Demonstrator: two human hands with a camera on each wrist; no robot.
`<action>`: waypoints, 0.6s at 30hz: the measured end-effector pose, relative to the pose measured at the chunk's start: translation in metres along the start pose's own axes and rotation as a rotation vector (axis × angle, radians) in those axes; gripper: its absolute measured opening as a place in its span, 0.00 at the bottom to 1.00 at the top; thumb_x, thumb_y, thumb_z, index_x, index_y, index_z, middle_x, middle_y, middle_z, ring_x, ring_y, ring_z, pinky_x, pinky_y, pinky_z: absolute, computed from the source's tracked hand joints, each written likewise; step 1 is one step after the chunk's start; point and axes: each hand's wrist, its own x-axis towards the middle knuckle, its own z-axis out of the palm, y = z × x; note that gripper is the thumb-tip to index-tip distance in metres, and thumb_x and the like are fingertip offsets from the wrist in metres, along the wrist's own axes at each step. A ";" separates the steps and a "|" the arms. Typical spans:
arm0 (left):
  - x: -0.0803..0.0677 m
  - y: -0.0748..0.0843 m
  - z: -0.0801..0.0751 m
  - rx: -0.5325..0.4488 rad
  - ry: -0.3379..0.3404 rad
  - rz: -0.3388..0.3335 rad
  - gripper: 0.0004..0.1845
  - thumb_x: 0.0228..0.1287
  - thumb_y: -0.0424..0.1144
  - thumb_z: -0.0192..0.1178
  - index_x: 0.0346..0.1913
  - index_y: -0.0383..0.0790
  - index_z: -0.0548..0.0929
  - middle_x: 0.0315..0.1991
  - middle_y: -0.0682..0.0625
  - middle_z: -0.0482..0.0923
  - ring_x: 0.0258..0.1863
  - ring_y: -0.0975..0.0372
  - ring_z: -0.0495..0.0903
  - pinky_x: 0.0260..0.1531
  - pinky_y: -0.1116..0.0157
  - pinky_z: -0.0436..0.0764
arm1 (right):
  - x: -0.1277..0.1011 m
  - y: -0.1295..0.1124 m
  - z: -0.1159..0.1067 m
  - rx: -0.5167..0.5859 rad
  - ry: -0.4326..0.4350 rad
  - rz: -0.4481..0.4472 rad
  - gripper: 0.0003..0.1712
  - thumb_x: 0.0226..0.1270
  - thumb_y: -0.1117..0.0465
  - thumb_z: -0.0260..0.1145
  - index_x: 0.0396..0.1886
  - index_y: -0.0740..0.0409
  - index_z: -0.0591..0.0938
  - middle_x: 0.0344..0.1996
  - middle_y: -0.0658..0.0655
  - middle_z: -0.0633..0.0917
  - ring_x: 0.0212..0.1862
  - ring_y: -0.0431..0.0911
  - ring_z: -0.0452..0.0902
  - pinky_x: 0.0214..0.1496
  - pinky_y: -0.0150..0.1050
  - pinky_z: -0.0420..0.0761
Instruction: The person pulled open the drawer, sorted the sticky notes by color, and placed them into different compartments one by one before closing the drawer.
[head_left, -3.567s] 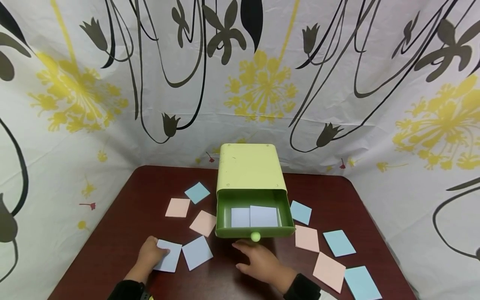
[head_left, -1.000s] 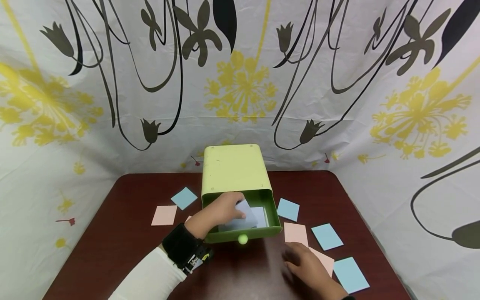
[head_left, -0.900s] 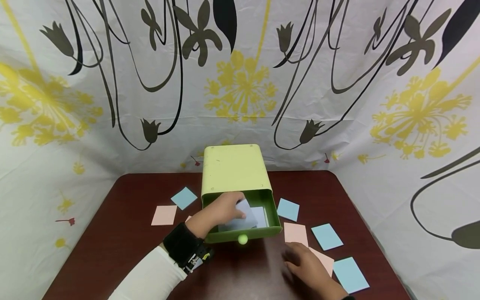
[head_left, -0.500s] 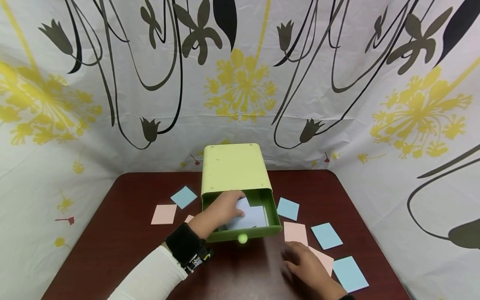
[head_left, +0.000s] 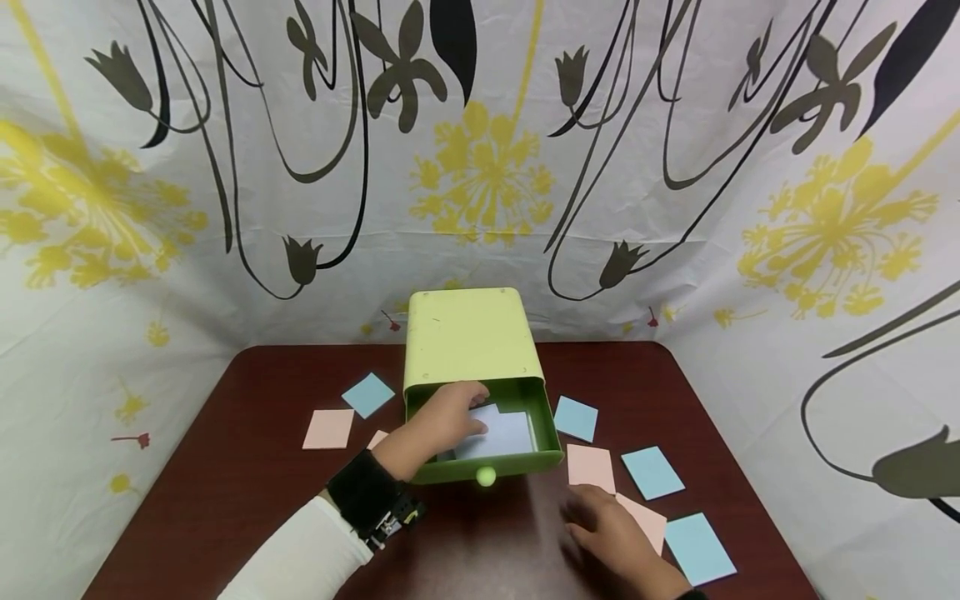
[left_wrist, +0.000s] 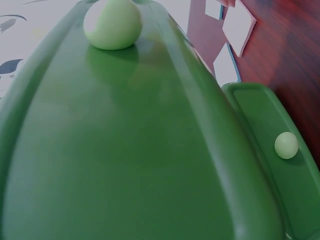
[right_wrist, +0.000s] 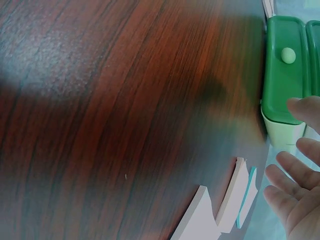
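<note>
A light green drawer box (head_left: 468,337) stands at the middle of the dark red table (head_left: 247,483), and its darker green drawer (head_left: 550,433) is pulled out towards me. My left hand (head_left: 442,417) reaches into the drawer, fingers curled on the left edge of a lavender note (head_left: 506,432) that lies low inside. The left wrist view is filled by the drawer front (left_wrist: 125,150) and its round knob (left_wrist: 112,25). My right hand (head_left: 607,529) lies flat on the table, right of the knob (head_left: 486,477), beside a pink note (head_left: 648,521). Its fingers (right_wrist: 295,185) are spread and hold nothing.
Loose notes lie around the box: pink (head_left: 590,467) and blue (head_left: 652,471), (head_left: 699,546), (head_left: 576,417) on the right, blue (head_left: 367,393) and pink (head_left: 327,428) on the left. A flowered cloth (head_left: 480,167) walls in the table at the back and sides.
My left hand carried a lavender note from the table's left front into the drawer; within the last second the note sank from tilted to nearly flat. My right hand shifted right and now rests.
</note>
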 end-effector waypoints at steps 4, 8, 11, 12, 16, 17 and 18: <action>-0.012 -0.005 -0.008 -0.068 0.023 -0.002 0.24 0.62 0.32 0.65 0.60 0.31 0.75 0.57 0.41 0.77 0.59 0.50 0.74 0.55 0.54 0.77 | 0.001 -0.003 0.002 -0.015 0.001 0.004 0.31 0.54 0.61 0.74 0.59 0.61 0.78 0.54 0.55 0.79 0.59 0.53 0.75 0.59 0.55 0.74; -0.029 -0.013 -0.020 -0.096 0.087 -0.028 0.23 0.63 0.33 0.65 0.60 0.33 0.75 0.56 0.41 0.77 0.58 0.50 0.74 0.54 0.53 0.77 | 0.003 -0.007 0.004 -0.022 -0.011 0.010 0.31 0.55 0.61 0.74 0.59 0.62 0.78 0.55 0.56 0.79 0.59 0.54 0.75 0.59 0.55 0.74; -0.041 -0.019 -0.030 -0.096 0.152 -0.067 0.23 0.62 0.34 0.66 0.59 0.34 0.76 0.56 0.43 0.77 0.58 0.51 0.75 0.54 0.53 0.77 | 0.004 -0.009 0.006 -0.025 -0.017 0.006 0.31 0.55 0.60 0.74 0.59 0.62 0.78 0.55 0.56 0.79 0.59 0.54 0.74 0.59 0.56 0.74; -0.045 -0.022 -0.033 -0.092 0.174 -0.082 0.23 0.62 0.34 0.66 0.59 0.35 0.77 0.56 0.44 0.78 0.57 0.51 0.75 0.54 0.53 0.77 | 0.004 -0.010 0.007 -0.030 -0.018 0.000 0.31 0.55 0.60 0.74 0.59 0.62 0.78 0.55 0.57 0.79 0.60 0.54 0.74 0.59 0.56 0.74; -0.062 -0.033 -0.045 -0.097 0.258 -0.136 0.23 0.61 0.35 0.66 0.59 0.36 0.76 0.55 0.44 0.78 0.55 0.51 0.76 0.52 0.53 0.78 | 0.006 -0.013 0.009 -0.040 -0.014 -0.035 0.31 0.56 0.60 0.73 0.59 0.62 0.77 0.56 0.58 0.79 0.60 0.55 0.74 0.59 0.55 0.74; -0.065 -0.037 -0.046 -0.098 0.278 -0.151 0.23 0.62 0.35 0.66 0.59 0.36 0.76 0.56 0.44 0.77 0.55 0.51 0.76 0.52 0.53 0.78 | 0.007 -0.014 0.010 -0.044 -0.018 -0.046 0.31 0.56 0.60 0.73 0.59 0.62 0.77 0.56 0.58 0.79 0.60 0.55 0.74 0.58 0.56 0.75; -0.068 -0.041 -0.047 -0.100 0.296 -0.160 0.23 0.62 0.36 0.66 0.59 0.36 0.76 0.56 0.43 0.77 0.54 0.50 0.76 0.52 0.53 0.78 | 0.008 -0.015 0.010 -0.045 -0.022 -0.058 0.31 0.56 0.60 0.73 0.60 0.63 0.77 0.56 0.58 0.79 0.60 0.55 0.74 0.58 0.56 0.75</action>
